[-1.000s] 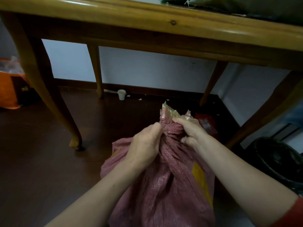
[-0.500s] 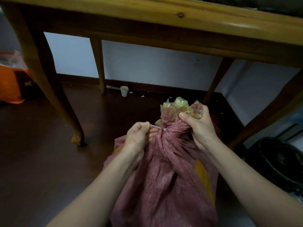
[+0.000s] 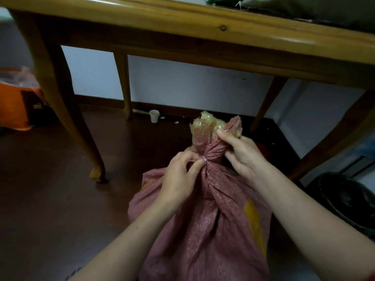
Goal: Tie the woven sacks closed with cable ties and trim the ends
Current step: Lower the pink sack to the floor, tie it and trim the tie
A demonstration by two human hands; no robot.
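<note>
The pink woven sack (image 3: 213, 230) stands on the dark floor (image 3: 50, 199) just in front of the wooden table (image 3: 182, 23), its mouth gathered into a tight neck with a tuft of yellowish plastic liner (image 3: 205, 126) sprouting at twelve o'clock above it. By my reckoning this is the cinching step: a thin white cable tie (image 3: 204, 158) shows at the neck, and the left hand (image 3: 178, 179), coming in from nine o'clock, pinches it between thumb and forefinger, the other fingers curled beneath. The right hand (image 3: 241, 157) reaches in from three o'clock and grips the bunched top just above the tie, fingers wrapped round the cloth and thumb up near the liner. Both forearms run up from six o'clock on either side of the sack. What comes next looks like a firm pull on the tail while the right hand holds the bunch steady, then trimming the spare end (I see no cutter anywhere, and whether the tie has locked is too small to tell). A paper cup (image 3: 154, 116) sits by the wall at eleven o'clock from the neck, and a black bin (image 3: 345, 199) at four.
</note>
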